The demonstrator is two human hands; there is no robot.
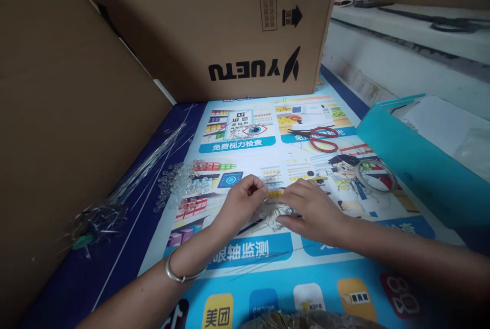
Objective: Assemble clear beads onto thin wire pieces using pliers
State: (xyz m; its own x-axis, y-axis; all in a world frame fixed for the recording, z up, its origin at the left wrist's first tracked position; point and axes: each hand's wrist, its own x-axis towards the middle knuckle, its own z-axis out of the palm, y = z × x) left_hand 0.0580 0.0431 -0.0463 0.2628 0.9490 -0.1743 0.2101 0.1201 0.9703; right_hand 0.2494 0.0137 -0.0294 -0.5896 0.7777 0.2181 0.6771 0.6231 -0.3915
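Between my two hands lies a small tangle of thin wire with clear beads [277, 215], low over the printed sheet. My left hand [245, 198], with a silver bangle at its wrist, is closed in a pinch at the left of this beaded wire. A fine strand shows by its fingertips. From the other side, my right hand [314, 211] curls its fingers and thumb around the beaded wire's right part; the exact contact is partly hidden. A loose pile of clear beads [181, 181] lies left of my left hand.
Red-handled scissors [323, 140] and a ring-shaped roll [377, 175] lie beyond my right hand. A teal box [413, 160] stands at right. Cardboard panels [184, 27] rise behind and left. Cut wires [149, 165] and a wire bundle [97, 221] lie at left.
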